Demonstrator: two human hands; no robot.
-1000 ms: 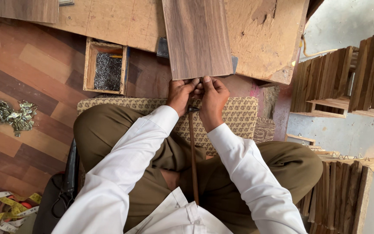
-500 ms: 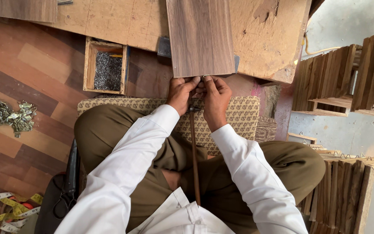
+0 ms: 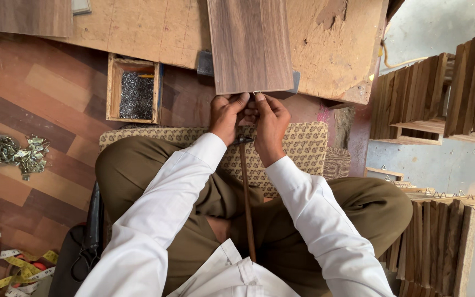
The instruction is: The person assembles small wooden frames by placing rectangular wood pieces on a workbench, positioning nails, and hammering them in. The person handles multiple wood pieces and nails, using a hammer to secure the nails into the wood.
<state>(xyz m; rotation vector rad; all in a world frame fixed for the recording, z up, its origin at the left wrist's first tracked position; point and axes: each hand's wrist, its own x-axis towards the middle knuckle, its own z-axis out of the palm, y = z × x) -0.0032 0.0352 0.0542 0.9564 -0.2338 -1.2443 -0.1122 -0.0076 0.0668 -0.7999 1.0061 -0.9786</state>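
**Walnut-brown plank, both hands at its near edge**

Wood plank (image 3: 250,44) lies flat on the plywood board (image 3: 155,27), near end overhanging. Left hand (image 3: 227,115) and right hand (image 3: 271,121) pinched closed at that edge, probably on a small nail, too tiny to confirm. Plank looks stiff, light; grip by long edges. Nail box (image 3: 134,91) sits left.

Wooden floor (image 3: 39,99), nail box (image 3: 134,91), cushion (image 3: 303,144)

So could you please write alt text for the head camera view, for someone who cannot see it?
Seen from above, a seated person's left hand and right hand meet at the near edge of a dark wooden board, with a hammer lying between the knees. An open box of nails sits to the left.
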